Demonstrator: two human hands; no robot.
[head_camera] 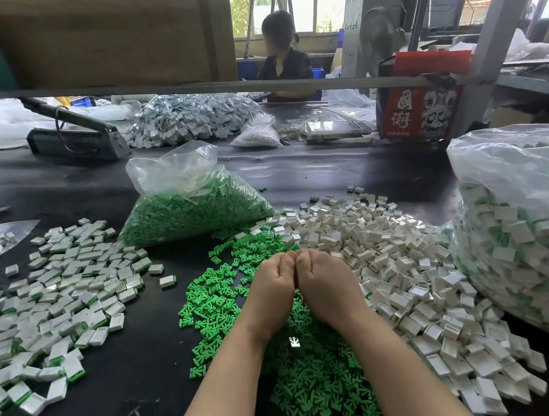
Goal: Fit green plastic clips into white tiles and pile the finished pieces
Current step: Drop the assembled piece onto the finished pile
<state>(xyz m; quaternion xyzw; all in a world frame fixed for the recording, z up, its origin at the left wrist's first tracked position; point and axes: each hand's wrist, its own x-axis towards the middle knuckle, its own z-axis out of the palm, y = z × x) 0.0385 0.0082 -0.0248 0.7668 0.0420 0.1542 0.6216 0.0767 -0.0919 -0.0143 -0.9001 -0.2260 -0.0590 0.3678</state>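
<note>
- The left hand (272,281) and the right hand (322,279) are pressed together knuckle to knuckle, fingers curled inward and down; whatever they pinch between them is hidden, so it cannot be told what they hold.
- Directly beneath and just ahead of both hands lies the loose spread of green clips (305,368) on the black table (142,377).
- Touching that spread on the right is the heap of empty white tiles (395,262), which begins just beside the right hand.
- Well to the left, across a bare strip of table, lies the pile of finished pieces (54,301), white with green edges.
- Beyond the hands sits a clear bag of green clips (194,206), its mouth open.
- At the right edge a large clear bag of finished pieces (527,247) hems in the tile heap.
- Bare table shows at the lower left.
</note>
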